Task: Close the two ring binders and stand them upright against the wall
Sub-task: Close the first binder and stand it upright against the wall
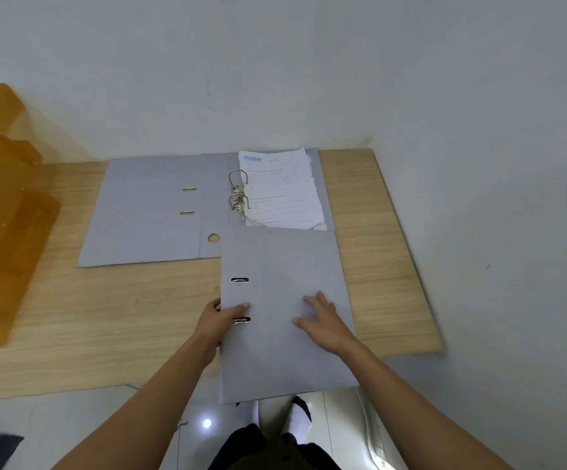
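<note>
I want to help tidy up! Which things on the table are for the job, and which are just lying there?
For the job:
- closed grey cardboard ring binder, under both hands
- open grey cardboard ring binder with white papers
- white wall to lean them on

Just lying about:
- orange see-through plastic tray, at the left

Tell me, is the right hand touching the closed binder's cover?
Touching. The head view shows the right hand lying flat, fingers spread, on the grey cover of the closed binder, with no gap visible under the palm.
</note>
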Demonstrator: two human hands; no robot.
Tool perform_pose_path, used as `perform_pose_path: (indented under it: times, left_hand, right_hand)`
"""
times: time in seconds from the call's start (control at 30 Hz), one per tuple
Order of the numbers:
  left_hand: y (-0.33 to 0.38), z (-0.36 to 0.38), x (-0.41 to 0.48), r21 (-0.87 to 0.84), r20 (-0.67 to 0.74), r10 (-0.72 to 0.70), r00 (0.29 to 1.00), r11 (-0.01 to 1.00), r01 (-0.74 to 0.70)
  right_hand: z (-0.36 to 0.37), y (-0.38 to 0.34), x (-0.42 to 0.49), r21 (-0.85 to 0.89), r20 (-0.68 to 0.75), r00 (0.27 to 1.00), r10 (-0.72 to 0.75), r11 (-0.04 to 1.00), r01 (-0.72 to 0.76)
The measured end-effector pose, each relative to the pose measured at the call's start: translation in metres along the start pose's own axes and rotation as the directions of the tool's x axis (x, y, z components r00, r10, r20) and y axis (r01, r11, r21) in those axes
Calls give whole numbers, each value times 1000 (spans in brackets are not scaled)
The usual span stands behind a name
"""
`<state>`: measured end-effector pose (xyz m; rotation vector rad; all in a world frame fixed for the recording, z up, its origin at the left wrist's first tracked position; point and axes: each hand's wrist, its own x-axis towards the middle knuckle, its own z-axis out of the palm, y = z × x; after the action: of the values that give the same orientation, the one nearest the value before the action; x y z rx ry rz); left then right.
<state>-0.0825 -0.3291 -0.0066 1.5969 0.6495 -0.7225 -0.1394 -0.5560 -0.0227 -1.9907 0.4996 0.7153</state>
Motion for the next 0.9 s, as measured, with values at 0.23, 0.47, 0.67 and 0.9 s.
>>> perform_pose_path:
  times: [0.23,0.47,0.67,0.9]
  left_hand:
    - [14,-15,6,-199,327,-85,941,967,156]
    - [61,23,-14,-275,724,55,687,937,215]
    - [102,66,-38,-43,780,37,624,999,-6]
    - [146,110,-67,-76,842,227,490,948,-308]
  right_hand:
    - [11,-9,-30,199,-109,994,-2,980,24]
    - [-2,-43,-56,385,-314,948,42,919,87]
    - [-21,-70,-69,499,-418,908,13,839,218]
    - [-86,-85,-98,457,-540,826,-162,767,450]
